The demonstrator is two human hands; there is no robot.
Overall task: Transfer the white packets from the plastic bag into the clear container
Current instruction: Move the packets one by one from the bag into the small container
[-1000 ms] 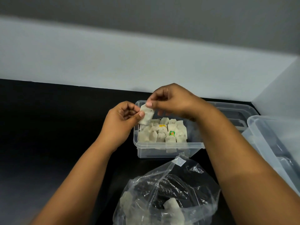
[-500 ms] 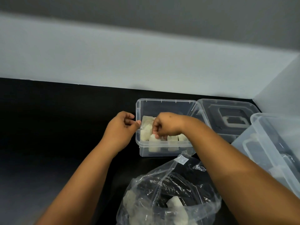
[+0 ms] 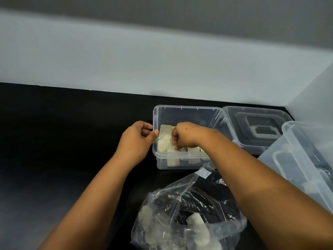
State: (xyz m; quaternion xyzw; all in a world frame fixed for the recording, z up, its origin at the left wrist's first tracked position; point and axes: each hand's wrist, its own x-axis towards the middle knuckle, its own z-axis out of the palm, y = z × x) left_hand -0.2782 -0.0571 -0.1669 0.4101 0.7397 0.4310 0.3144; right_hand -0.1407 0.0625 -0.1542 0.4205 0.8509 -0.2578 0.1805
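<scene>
Both hands work at the clear container on the desk. Our left hand pinches its rim; our right hand, fingers curled, presses white packets inside. More packets remain in the plastic bag.

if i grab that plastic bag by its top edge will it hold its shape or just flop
Probably flop: the plastic bag is thin, crinkled film, and its mouth already sags unevenly on the black counter. The white packets left inside sit low, so they would likely slide into one corner. It looks light, and the glossy film may be slippery.
</scene>
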